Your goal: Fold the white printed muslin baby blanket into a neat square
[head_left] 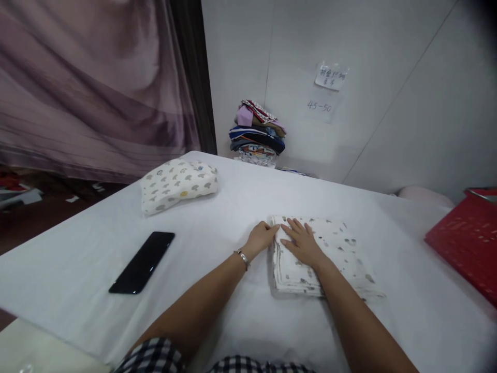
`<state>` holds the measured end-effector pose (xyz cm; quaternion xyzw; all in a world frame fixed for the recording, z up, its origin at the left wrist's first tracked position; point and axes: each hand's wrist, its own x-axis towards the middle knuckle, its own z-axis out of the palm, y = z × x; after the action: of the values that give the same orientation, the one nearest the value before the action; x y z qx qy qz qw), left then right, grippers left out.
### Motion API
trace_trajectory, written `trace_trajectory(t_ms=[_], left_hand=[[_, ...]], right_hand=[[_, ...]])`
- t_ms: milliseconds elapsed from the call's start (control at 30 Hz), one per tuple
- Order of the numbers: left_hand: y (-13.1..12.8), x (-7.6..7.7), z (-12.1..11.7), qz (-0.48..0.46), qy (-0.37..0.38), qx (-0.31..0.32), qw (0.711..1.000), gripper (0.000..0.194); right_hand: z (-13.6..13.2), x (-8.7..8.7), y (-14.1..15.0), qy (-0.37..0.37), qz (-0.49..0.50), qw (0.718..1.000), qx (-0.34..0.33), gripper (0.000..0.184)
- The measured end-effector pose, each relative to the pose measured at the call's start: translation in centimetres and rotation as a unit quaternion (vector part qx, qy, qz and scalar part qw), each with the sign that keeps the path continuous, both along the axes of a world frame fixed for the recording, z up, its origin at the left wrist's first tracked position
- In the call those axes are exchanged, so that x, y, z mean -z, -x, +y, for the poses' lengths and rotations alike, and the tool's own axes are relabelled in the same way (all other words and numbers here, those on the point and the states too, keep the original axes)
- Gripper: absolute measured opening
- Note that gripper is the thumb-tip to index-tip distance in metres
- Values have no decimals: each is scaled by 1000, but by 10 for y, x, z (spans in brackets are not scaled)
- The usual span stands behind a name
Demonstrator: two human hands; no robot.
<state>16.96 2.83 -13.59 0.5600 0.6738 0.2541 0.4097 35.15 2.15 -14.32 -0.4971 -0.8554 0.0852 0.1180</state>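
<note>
A folded white cloth (334, 243) with small grey and brown prints lies in several layers on the white-covered table (186, 269). At its left edge my left hand (261, 238) pinches the cloth between thumb and fingers. My right hand (305, 242) rests flat on the top layer, fingers spread, just right of the left hand. The underside of the cloth is hidden.
A black phone (143, 262) lies to the left, with a bundled white patterned cloth (178, 185) behind it. A red bag (466, 238) stands at the right edge. Beyond the table is a stack of folded fabrics (257, 135) against the wall.
</note>
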Motion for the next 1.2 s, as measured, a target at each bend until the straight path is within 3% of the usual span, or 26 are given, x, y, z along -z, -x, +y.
trace_trajectory(t_ms=[133,400,733,933,1067,1133,1200], left_hand=[[-5,-3,11,3,8,21,1000,53],[-6,-3,18,68,-36,36,996,26],[-7,-10,33,95,-38,31,994,43],[-13,-4,38,121,-48,29,991,33],[-12,-12,34,139,-42,28,989,33],[-18,-22,28,171,-94,2,981,40],[-29,-31,20,209,-198,9,958,50]], right_hand=[[0,1,0,3,10,1000,8,57],[-1,-1,0,5,9,1000,3,54],[1,0,1,15,18,1000,10,57],[1,-4,2,15,7,1000,7,56],[0,-9,4,23,13,1000,8,57],[-1,-10,4,26,24,999,11,59],[-1,-11,5,26,34,999,12,61]])
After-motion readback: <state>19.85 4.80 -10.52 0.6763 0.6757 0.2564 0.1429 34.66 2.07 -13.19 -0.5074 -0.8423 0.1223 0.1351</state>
